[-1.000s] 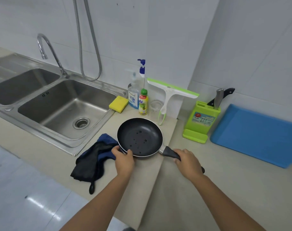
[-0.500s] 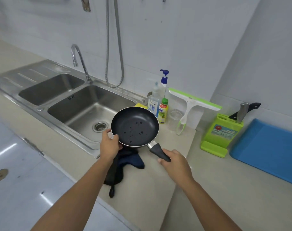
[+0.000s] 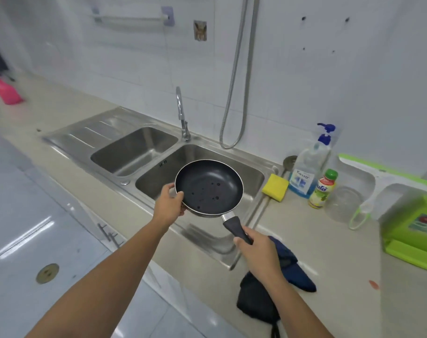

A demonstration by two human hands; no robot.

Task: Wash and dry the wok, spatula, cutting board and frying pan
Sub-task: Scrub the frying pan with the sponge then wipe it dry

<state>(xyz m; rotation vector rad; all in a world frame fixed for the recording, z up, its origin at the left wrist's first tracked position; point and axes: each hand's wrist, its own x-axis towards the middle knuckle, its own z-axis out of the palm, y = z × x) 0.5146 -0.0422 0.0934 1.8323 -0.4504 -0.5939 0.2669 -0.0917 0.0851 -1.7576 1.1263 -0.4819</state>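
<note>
Fingers of the right grip [image 3: 258, 250] curl round the near end of the black handle [image 3: 235, 228], while the left grip [image 3: 169, 206] pinches the opposite rim, thumb over the edge. Between the 2, the frying pan [image 3: 208, 186] hangs above the near edge of the right sink basin [image 3: 255, 175], clear of the table [image 3: 329, 252]. By its build it is probably stiff, fairly light and slick where wet; the handle is the sure hold, the rim only steadies. Its dark nonstick inside carries scattered droplets or specks, ringed by a thin pale metal edge, with a bare steel neck joining the handle.
</note>
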